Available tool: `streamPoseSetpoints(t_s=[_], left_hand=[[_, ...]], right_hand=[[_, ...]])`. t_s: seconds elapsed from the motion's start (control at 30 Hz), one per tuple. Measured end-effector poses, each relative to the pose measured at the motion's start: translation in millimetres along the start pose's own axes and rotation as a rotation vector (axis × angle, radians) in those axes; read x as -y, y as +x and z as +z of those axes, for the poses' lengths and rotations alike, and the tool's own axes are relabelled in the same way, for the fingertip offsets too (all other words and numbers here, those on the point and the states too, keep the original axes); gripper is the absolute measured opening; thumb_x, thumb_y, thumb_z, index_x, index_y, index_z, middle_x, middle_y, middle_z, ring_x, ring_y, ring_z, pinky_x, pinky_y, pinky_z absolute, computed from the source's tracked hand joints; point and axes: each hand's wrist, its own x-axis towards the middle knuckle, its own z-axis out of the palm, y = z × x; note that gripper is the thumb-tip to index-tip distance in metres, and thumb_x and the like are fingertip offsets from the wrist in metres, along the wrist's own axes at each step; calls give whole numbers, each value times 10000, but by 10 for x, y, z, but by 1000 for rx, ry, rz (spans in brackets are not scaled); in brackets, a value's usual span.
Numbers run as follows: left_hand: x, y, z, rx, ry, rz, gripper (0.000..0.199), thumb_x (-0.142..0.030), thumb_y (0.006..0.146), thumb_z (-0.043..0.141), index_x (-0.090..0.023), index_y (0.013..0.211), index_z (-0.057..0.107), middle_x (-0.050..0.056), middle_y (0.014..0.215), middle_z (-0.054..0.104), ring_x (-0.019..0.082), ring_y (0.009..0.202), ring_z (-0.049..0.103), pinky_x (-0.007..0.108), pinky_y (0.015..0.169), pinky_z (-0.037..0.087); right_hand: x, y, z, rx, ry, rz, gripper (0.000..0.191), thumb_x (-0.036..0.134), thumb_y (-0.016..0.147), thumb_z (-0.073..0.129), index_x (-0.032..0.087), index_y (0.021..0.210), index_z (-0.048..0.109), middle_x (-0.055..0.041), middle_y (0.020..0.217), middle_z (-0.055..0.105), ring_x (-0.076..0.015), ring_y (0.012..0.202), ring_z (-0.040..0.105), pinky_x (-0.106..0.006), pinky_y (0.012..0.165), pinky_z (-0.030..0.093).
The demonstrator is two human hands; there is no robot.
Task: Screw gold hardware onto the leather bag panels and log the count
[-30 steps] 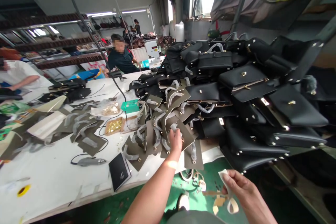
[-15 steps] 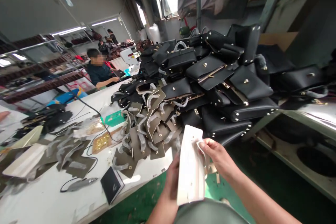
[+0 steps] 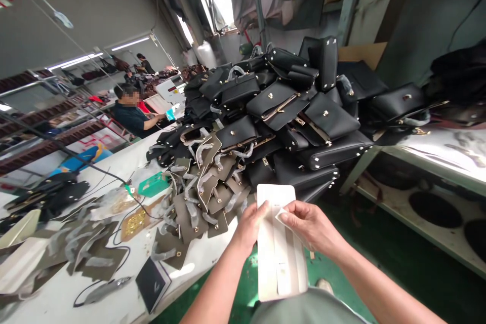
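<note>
A long cream bag panel [image 3: 269, 268] with rounded corners is held upright in front of my body, its pale inner face toward me. My left hand [image 3: 246, 230] grips its left edge, thumb lying on the face and fingers behind. At the right edge, my right hand [image 3: 309, 224] pinches a small white piece [image 3: 280, 213] between thumb and fingertips; whether it is joined to the panel I cannot tell. Lower on the panel sits another small white patch [image 3: 283, 278]. Olive bag pieces [image 3: 190, 210] with plastic-wrapped handles and gold fittings lie on the table left of my hands.
Black handbags [image 3: 322, 121] are heaped behind my hands. On the white table [image 3: 212, 253] are a dark box [image 3: 153, 283], a corded grey tool [image 3: 108, 291], gold hardware [image 3: 134, 225] and a green tray [image 3: 154, 185]. A co-worker [image 3: 131, 114] sits at the far left; shelving [image 3: 421, 233] stands right.
My left hand has come up the panel, its thumb now on the face. My right hand has moved in over the panel with the small white piece. The view has swung right.
</note>
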Motion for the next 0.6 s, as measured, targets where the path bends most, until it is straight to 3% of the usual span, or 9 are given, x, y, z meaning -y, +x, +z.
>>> streamPoseSetpoints(t_s=[0.17, 0.37, 0.6], left_hand=[[-155, 38, 191, 128, 52, 40, 587, -586, 896, 716, -122, 1254, 742, 150, 1160, 785, 325, 1064, 734, 419, 987, 540], [-158, -79, 294, 174, 131, 163, 558, -579, 978, 608, -171, 1347, 701, 129, 1291, 742, 326, 1211, 679, 431, 1107, 495], [-180, -185, 326, 199, 351, 352, 448, -482, 986, 637, -238, 1357, 693, 71, 1272, 754, 278, 1142, 702, 376, 1049, 530]], right_hand=[[203, -78, -73, -45, -174, -74, 457, 619, 945, 640, 180, 827, 597, 20, 770, 514, -129, 704, 409, -259, 637, 327], [316, -109, -127, -183, -297, -11, 456, 612, 948, 610, 183, 793, 586, 28, 722, 480, -123, 657, 378, -257, 585, 294], [285, -88, -120, -215, -253, 13, 464, 626, 890, 681, 182, 771, 624, 31, 672, 502, -116, 601, 388, -252, 539, 290]])
